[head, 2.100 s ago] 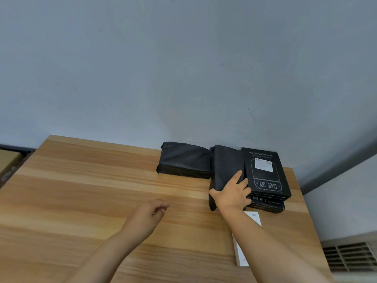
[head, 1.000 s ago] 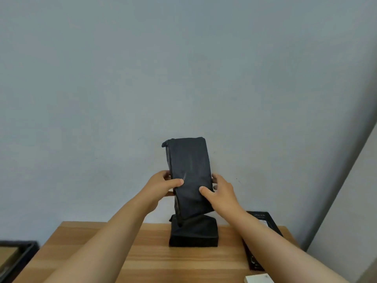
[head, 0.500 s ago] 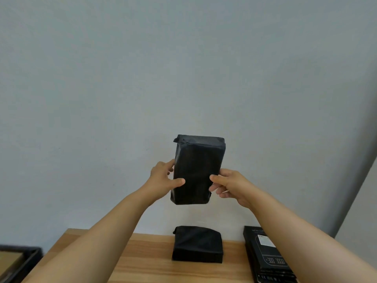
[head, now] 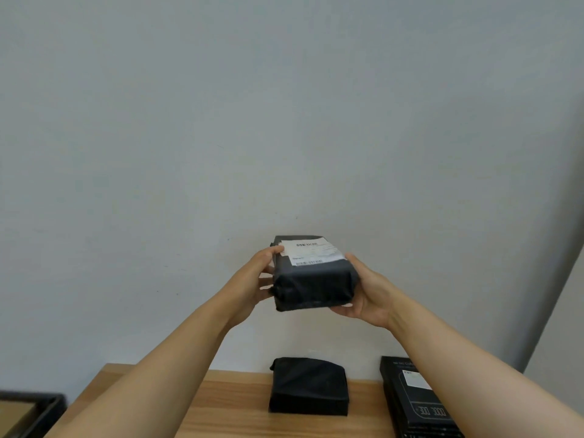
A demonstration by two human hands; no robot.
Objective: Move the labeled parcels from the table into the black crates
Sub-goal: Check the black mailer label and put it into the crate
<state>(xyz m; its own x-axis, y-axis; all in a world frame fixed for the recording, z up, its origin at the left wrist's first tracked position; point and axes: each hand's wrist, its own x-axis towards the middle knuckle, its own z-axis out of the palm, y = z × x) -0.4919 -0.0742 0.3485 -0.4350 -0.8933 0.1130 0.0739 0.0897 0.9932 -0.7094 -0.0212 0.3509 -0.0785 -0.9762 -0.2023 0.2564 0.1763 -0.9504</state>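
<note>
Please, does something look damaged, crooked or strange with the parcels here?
Nothing stands out. Both hands, left hand and right hand, hold the black parcel in the air, white label up. Another black parcel and a black box lie flat on the table.

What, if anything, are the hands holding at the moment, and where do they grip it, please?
A black parcel with a white label on top, held in the air: left hand on its left side, right hand on its right.
</note>
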